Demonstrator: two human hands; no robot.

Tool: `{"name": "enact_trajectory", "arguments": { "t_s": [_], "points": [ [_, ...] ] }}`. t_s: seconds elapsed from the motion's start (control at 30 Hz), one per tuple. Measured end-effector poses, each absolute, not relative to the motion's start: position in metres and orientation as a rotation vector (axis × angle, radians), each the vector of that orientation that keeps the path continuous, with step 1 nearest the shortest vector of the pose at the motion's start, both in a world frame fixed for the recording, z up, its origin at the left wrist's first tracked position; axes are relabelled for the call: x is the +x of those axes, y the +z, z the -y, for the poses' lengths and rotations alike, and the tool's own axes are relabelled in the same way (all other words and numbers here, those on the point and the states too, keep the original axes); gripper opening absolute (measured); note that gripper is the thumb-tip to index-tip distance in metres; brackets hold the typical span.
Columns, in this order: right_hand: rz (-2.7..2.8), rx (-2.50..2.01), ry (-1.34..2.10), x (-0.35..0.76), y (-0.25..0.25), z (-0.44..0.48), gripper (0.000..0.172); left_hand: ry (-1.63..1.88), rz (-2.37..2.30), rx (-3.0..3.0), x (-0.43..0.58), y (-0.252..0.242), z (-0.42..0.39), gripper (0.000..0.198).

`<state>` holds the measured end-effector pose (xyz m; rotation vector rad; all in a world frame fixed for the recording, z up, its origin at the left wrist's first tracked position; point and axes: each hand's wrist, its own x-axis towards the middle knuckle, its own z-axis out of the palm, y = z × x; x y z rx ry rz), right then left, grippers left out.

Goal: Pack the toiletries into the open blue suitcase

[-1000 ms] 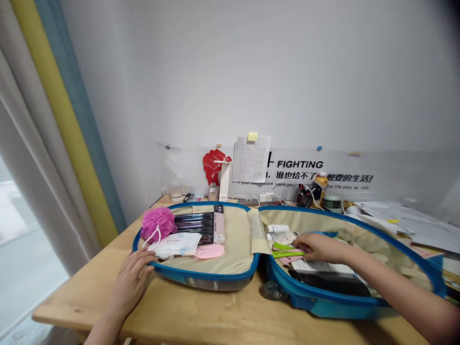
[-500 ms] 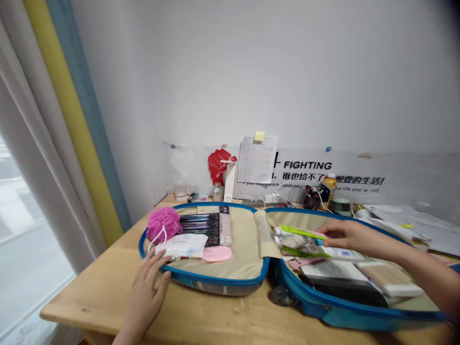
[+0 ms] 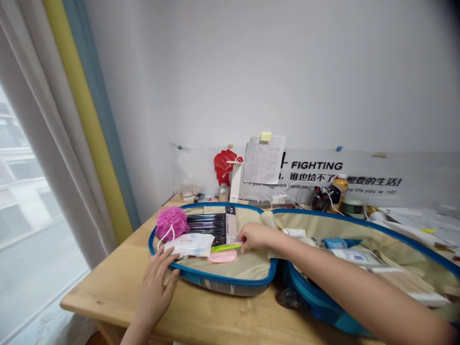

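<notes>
Carefully: right hand (image 3: 256, 237) was low over the open blue hard-shell suitcase (image 3: 215, 278), fingers (image 3: 245, 235) pinching a lime-green toothbrush (image 3: 226, 247) just above a pink soap case (image 3: 223, 257); left hand (image 3: 157, 282) spread on the rim, steadying. Low, flat approach suited the tight spot.

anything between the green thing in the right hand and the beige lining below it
The pink case lies just below the slim green item in the right hand, covering that part of the beige lining; the lining under the hand looks free.
</notes>
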<state>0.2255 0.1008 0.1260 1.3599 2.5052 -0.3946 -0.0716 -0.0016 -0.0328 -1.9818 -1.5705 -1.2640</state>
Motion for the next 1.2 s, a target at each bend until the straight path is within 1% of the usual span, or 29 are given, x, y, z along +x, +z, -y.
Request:
{"name": "enact_trajectory", "arguments": {
  "t_s": [0.13, 0.23, 0.47, 0.53, 0.63, 0.77, 0.87, 1.0, 1.2],
  "points": [
    [-2.533, 1.308, -0.375, 0.216, 0.116, -0.100, 0.029, -1.253, 1.574, -1.977, -0.071, -0.033, 0.001, 0.031],
    [-2.578, 1.302, -0.396, 0.225, 0.120, -0.101, 0.030, -1.250, 1.558, -1.977, -0.072, -0.033, 0.001, 0.031],
    [-2.678, 1.601, -0.365, 0.313, 0.168, -0.102, 0.031, -1.243, 1.516, -1.975, -0.074, -0.034, 0.001, 0.031],
    [-2.637, 1.649, -0.402, 0.344, 0.173, -0.095, 0.031, -1.241, 1.503, -1.973, -0.073, -0.035, 0.000, 0.031],
    [-2.540, 1.663, -0.470, 0.381, 0.163, -0.079, 0.026, -1.234, 1.498, -1.976, -0.073, -0.036, -0.001, 0.031],
    [-2.453, 1.713, -0.434, 0.408, 0.133, -0.059, 0.033, -1.232, 1.494, -1.967, -0.074, -0.037, -0.001, 0.031],
    [-2.406, 1.757, -0.369, 0.418, 0.117, -0.051, 0.033, -1.231, 1.484, -1.956, -0.075, -0.037, -0.001, 0.031],
    [-2.387, 1.789, -0.330, 0.426, 0.110, -0.049, 0.034, -1.219, 1.473, -1.961, -0.074, -0.035, 0.000, 0.030],
    [-2.359, 1.808, -0.368, 0.434, 0.105, -0.052, 0.021, -1.233, 1.492, -1.969, -0.073, -0.035, 0.000, 0.031]
  ]
}}
